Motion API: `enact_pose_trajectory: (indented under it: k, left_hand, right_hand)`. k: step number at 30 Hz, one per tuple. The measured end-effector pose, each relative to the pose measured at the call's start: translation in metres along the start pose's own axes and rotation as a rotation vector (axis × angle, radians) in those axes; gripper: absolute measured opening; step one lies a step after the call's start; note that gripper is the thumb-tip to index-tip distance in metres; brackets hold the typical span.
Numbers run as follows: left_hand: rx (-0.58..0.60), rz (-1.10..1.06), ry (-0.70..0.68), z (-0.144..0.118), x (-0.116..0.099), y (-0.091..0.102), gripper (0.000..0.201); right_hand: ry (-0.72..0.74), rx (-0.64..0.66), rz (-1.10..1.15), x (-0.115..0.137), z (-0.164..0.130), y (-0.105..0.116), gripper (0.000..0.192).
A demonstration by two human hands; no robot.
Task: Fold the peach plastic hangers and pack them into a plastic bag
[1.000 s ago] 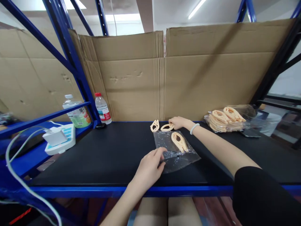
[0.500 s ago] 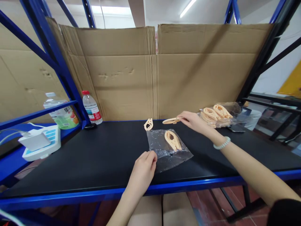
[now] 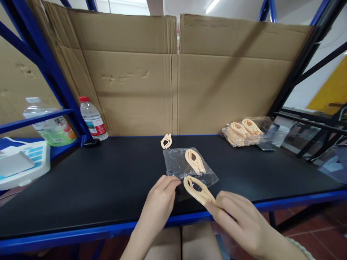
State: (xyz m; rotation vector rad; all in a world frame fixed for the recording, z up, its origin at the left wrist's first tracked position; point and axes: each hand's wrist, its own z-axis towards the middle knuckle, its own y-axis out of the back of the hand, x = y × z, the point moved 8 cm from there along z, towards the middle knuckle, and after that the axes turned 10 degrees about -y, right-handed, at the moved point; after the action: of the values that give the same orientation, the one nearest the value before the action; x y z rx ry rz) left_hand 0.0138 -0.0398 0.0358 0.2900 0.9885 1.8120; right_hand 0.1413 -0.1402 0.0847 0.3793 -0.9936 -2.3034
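Peach plastic clip [image 3: 198,190] pinched in the right hand [image 3: 241,220] hovers over the tabletop's [image 3: 108,180] front edge, while the left hand [image 3: 159,204] grips the clear bag's [image 3: 179,164] mouth; a loose grip there could let the bag slide, and the clip would likely miss.

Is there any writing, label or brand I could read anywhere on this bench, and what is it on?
"果": one large character on the green-labelled bottle, left.
Red label on the red-capped water bottle: print too small to read.
White device, far left: markings blurred.
Cardboard: no print.
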Motion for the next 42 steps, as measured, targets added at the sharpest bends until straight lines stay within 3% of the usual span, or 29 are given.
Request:
enact_pose_trajectory:
  k: [6,12,23,29,42]
  left_hand:
    - [-0.034,-0.019,0.003,0.001,-0.003,0.004,0.032]
    - [-0.048,-0.005,-0.009,0.001,-0.003,0.005,0.030]
    - [-0.095,0.005,0.010,0.001,-0.001,0.009,0.026]
    - [-0.054,-0.003,0.026,0.002,-0.001,0.007,0.026]
    - [-0.051,0.018,0.029,0.001,-0.001,0.006,0.026]
  right_hand:
    - [0.184,-0.005,-0.215,0.003,0.010,-0.043,0.020]
    - [0.255,-0.053,-0.291,0.008,0.019,-0.058,0.022]
    - [0.052,-0.054,-0.205,-0.001,0.003,-0.030,0.019]
    - [0.130,-0.054,-0.299,0.000,0.020,-0.061,0.017]
    - [0.013,0.160,-0.323,-0.005,0.036,-0.103,0.015]
